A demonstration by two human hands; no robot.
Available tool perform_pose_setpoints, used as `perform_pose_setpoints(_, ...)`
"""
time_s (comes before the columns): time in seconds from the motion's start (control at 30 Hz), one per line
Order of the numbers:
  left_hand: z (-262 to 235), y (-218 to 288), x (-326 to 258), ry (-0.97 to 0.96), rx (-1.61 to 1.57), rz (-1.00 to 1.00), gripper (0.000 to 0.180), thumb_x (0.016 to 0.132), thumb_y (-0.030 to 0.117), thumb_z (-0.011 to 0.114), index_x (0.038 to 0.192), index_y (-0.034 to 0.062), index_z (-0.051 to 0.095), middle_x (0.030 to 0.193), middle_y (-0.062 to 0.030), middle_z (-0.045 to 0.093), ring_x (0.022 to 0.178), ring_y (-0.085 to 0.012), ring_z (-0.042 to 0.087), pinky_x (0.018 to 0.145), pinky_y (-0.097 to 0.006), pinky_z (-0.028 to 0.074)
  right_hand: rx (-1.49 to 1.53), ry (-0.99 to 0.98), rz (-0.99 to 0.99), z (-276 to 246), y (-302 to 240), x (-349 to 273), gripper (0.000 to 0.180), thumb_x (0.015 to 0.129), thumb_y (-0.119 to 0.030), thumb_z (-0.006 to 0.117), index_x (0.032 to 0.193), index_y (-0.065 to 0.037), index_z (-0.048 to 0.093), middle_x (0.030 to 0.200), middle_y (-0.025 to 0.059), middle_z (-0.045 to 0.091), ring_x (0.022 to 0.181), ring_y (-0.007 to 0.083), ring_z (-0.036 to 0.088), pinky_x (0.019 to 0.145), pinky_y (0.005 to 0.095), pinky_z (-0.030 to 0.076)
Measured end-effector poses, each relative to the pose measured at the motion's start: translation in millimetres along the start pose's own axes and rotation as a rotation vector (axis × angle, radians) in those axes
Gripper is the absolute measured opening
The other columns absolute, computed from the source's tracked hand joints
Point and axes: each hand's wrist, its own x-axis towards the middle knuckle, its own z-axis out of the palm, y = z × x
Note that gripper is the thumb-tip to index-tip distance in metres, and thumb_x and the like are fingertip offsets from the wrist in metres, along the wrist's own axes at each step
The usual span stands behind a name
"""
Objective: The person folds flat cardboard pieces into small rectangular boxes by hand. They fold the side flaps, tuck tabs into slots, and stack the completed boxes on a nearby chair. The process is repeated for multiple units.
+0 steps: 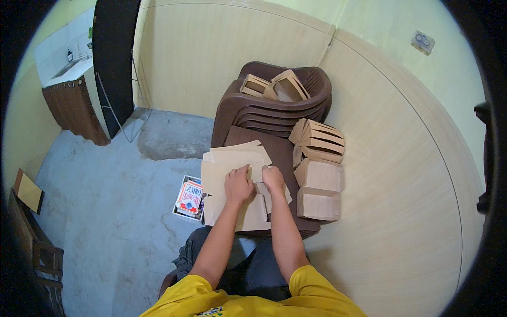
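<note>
Left hand (pixel 239 185) is pressing, grip unclosed, right hand (pixel 273 178) is pinching the cardboard box blank (pixel 215 177) lying on the chair stack (pixel 282 148); uneven force is risking a skewed crease.

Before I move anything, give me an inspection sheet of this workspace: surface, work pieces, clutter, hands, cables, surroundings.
Surface: stacked brown chairs, partly covered.
Work pieces: flat tan cardboard, notched at its edges.
Clutter: folded boxes and an open box to the right; white bin with a packet to the left.
Hands: left hand on the cardboard; right hand curled at it, grip unclear.
Cables: nothing seen.
Surroundings: sink counter far left; wall switch plate upper right.
</note>
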Motion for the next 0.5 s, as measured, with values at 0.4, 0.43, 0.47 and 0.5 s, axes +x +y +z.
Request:
perform_pose_setpoints(0.4,18.3,-10.2,11.1,0.196,-0.247,0.015,0.031,0.104,0.019,0.062,0.13,0.01,0.077,0.14,-0.0155,0.066,0.138,-0.0345,0.057,0.124,-0.053,0.035,0.148,-0.135,-0.49,25.2,15.9,-32.0,0.047,0.109,-0.039,0.052,0.112,-0.001,0.078,0.122,0.0191,0.074,0.12,0.0395,0.063,0.11,0.0474,0.047)
perform_pose_setpoints(0.43,19.7,-10.9,11.5,0.217,-0.107,0.049,0.03,0.104,0.019,0.062,0.127,0.01,0.078,0.14,-0.0149,0.066,0.14,-0.0346,0.056,0.126,-0.054,0.033,0.178,-0.11,-0.491,22.2,22.2,-29.4,0.048,0.11,-0.038,0.051,0.114,0.001,0.078,0.122,0.0192,0.074,0.12,0.0386,0.063,0.11,0.0463,0.046)
perform_pose_setpoints(0.47,21.4,-11.2,11.5,0.231,0.025,0.074,0.029,0.104,0.02,0.062,0.125,0.01,0.079,0.141,-0.0144,0.067,0.142,-0.0347,0.055,0.127,-0.055,0.031,0.228,-0.064,-0.502,19.1,30.8,-29.2,0.049,0.111,-0.037,0.049,0.115,0.002,0.077,0.122,0.0193,0.073,0.119,0.0377,0.063,0.109,0.0451,0.046)
perform_pose_setpoints(0.5,23.3,-11.4,11.8,0.242,0.166,0.1,0.028,0.104,0.02,0.062,0.123,0.01,0.08,0.141,-0.0138,0.067,0.144,-0.0348,0.054,0.129,-0.056,0.029,0.28,-0.023,-0.484,15.3,38.9,-27.7,0.049,0.112,-0.036,0.047,0.117,0.004,0.077,0.122,0.0194,0.073,0.119,0.0368,0.062,0.109,0.044,0.045)
